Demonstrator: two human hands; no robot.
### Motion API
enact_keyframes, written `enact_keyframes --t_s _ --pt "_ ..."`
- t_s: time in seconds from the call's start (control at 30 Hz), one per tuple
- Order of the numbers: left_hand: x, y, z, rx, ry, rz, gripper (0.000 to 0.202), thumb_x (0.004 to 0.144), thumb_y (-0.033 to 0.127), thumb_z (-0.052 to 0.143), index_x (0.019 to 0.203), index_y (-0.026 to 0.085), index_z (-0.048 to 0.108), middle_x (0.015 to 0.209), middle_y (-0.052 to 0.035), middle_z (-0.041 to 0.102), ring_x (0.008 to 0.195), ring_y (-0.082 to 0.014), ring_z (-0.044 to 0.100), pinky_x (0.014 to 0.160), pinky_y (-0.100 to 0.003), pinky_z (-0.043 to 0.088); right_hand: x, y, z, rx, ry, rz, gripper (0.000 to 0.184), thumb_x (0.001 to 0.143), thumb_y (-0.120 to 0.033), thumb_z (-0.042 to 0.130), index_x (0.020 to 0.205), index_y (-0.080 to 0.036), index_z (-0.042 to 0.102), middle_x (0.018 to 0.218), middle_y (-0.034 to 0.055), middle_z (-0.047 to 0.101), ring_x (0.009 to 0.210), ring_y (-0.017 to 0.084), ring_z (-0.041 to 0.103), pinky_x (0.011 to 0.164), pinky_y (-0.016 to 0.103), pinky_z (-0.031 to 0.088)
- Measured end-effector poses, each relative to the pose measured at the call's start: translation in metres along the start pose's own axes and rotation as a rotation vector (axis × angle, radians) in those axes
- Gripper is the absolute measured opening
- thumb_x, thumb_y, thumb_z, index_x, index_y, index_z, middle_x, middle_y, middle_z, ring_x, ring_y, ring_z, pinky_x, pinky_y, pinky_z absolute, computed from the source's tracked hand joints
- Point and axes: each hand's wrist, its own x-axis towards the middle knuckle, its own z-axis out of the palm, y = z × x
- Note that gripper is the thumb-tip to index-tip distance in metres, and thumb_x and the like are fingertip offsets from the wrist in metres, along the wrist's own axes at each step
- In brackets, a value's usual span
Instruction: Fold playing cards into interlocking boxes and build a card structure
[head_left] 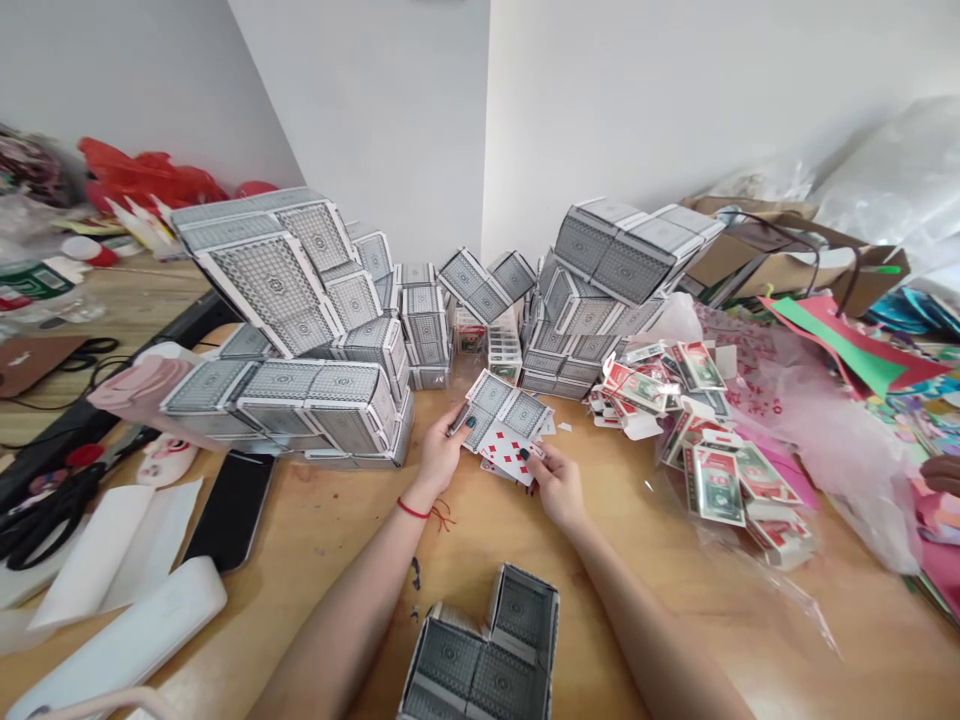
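Bright, soft light; warped edges

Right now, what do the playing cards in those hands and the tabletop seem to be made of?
The playing cards look like thin coated card stock, with crisp printing, a slight sheen and a little flex as they fan. The tabletop seems to be varnished wood, going by its honey colour, faint grain and soft shine, though a wood-look laminate can't be ruled out.

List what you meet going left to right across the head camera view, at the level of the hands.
scissors, phone, left hand, cards, right hand, banknote bundles, pink plastic
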Motion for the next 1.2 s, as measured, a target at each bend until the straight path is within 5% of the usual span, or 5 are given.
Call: enact_keyframes --t_s 0.37,0.7,1.0,1.2 --pt "-0.002 0.006 0.001 0.112 0.022 0.102 0.040 0.067 0.018 0.060 0.107 0.018 0.058 0.116 -0.0056 0.056 0.110 -0.0208 0.048 0.098 -0.035 0.031 -0.007 0.005 0.009 -0.069 0.111 -0.062 0.030 0.074 -0.046 0.046 0.079 -0.018 0.052 0.043 -0.0029 0.048 0.037 0.013 0.044 0.037 0.024 0.034" --pt "-0.003 0.005 0.000 0.162 0.043 0.146 0.037 0.070 0.020 0.058 0.107 0.017 0.056 0.115 -0.0080 0.055 0.107 -0.0199 0.049 0.095 -0.033 0.034 -0.004 -0.006 0.006 0.006 -0.158 0.102 0.030 0.073 -0.045 0.044 0.085 -0.017 0.043 0.037 -0.0076 0.048 0.026 0.008 0.036 0.029 0.019 0.026" --pt "-0.007 0.013 0.004 0.197 0.032 0.131 0.041 0.064 0.021 0.064 0.104 0.017 0.053 0.109 -0.0075 0.057 0.101 -0.0193 0.052 0.089 -0.031 0.037 0.001 -0.005 -0.005 0.047 -0.284 0.146 0.024 0.071 -0.038 0.048 0.057 -0.019 0.042 0.030 -0.0066 0.044 0.023 0.006 0.031 0.027 0.019 0.021" --pt "-0.007 0.011 0.004 0.161 -0.027 0.100 0.036 0.065 0.024 0.064 0.098 0.016 0.054 0.102 -0.0067 0.059 0.096 -0.0193 0.053 0.085 -0.030 0.039 -0.005 -0.005 0.009 0.080 -0.163 0.140 0.035 0.070 -0.051 0.051 0.059 -0.018 0.046 0.043 -0.0010 0.055 0.036 0.014 0.053 0.033 0.023 0.040"
